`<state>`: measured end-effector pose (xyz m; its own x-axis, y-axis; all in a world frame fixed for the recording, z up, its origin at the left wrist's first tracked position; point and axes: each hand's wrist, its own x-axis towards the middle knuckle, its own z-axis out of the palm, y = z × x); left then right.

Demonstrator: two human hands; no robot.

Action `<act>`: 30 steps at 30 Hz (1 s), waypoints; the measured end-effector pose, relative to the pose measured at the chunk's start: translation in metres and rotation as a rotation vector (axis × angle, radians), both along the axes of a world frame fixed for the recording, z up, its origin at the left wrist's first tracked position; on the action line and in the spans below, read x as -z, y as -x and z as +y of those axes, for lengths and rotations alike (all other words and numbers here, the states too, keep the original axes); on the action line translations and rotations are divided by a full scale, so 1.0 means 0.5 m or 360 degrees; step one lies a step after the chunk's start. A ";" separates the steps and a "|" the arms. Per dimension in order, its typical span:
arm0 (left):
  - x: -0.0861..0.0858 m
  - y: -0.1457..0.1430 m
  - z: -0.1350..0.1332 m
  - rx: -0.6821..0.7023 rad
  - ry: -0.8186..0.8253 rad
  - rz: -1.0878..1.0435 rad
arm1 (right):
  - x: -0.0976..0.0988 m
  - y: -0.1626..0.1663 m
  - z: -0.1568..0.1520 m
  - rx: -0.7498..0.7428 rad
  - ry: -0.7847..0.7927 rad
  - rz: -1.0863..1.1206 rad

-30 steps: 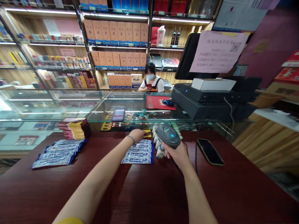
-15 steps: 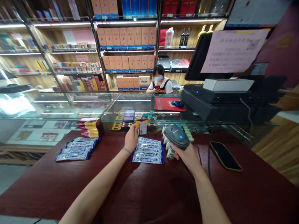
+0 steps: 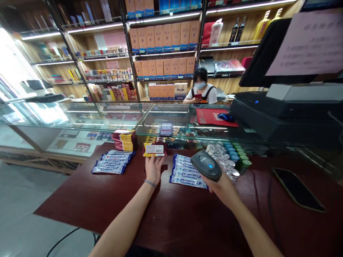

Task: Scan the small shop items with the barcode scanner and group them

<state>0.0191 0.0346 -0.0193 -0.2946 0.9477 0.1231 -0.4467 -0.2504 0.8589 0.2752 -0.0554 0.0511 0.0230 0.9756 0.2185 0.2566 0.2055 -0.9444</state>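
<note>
My left hand [image 3: 153,170] pinches a yellow and dark red flat packet [image 3: 154,149] by its near edge. The white label with a barcode on it faces up toward me. In my right hand [image 3: 224,190] is a grey barcode scanner [image 3: 205,165], its head over the right part of a row of blue and white sachets [image 3: 182,169]. Left of my left hand stands a stack of similar yellow and red packets [image 3: 124,141]. A second group of blue and white sachets [image 3: 112,162] lies in front of that stack. Beyond the scanner sit small cylinders with silver, blue and green tops [image 3: 228,156].
A phone [image 3: 299,189] lies at the right of the dark red tabletop [image 3: 175,219]. Behind is a glass counter [image 3: 111,119] with a red mat [image 3: 206,117] and a mouse [image 3: 227,117]. A monitor [image 3: 266,52] stands right. A person [image 3: 201,91] holds a red phone behind the counter.
The view has swung left. My left hand has carried the packet left from behind the sachets and turned it from upright to lengthwise. The scanner now overlaps the sachets' right side.
</note>
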 end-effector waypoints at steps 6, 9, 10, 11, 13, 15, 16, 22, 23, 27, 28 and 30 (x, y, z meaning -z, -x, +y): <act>0.003 -0.007 0.003 0.0028 0.0152 -0.0298 | 0.027 0.030 -0.009 -0.0236 -0.0050 -0.0304; -0.008 -0.012 -0.001 0.0008 0.0226 -0.0632 | 0.029 0.034 -0.011 -0.0336 0.0056 -0.0427; -0.012 -0.013 -0.003 0.0004 0.0241 -0.0695 | 0.028 0.035 -0.011 -0.0359 0.0073 -0.0444; -0.016 -0.015 -0.005 0.0001 0.0252 -0.0739 | 0.028 0.036 -0.011 -0.0381 0.0076 -0.0452; -0.021 -0.017 -0.008 0.0000 0.0260 -0.0800 | 0.026 0.037 -0.011 -0.0429 0.0061 -0.0468; -0.024 -0.019 -0.010 0.0014 0.0241 -0.0837 | 0.024 0.038 -0.010 -0.0474 0.0031 -0.0487; -0.024 -0.019 -0.011 0.0021 0.0230 -0.0846 | 0.024 0.038 -0.010 -0.0492 0.0016 -0.0496; -0.024 -0.020 -0.011 0.0000 0.0216 -0.0800 | 0.025 0.037 -0.014 -0.0441 -0.0027 -0.0473; -0.024 -0.019 -0.011 -0.0007 0.0231 -0.0784 | 0.028 0.036 -0.014 -0.0429 -0.0014 -0.0473; -0.024 -0.018 -0.008 -0.0015 0.0230 -0.0734 | 0.039 0.030 -0.010 -0.0412 0.0014 -0.0479; -0.024 -0.018 -0.008 -0.0021 0.0225 -0.0714 | 0.041 0.028 -0.008 -0.0418 0.0015 -0.0477; -0.021 -0.017 -0.006 -0.0059 0.0236 -0.0641 | 0.044 0.025 -0.005 -0.0430 0.0007 -0.0468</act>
<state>0.0276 0.0316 -0.0086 -0.3254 0.9343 -0.1456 -0.7468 -0.1595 0.6456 0.2628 -0.0578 0.0291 -0.2976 0.9389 0.1732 0.4536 0.2987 -0.8397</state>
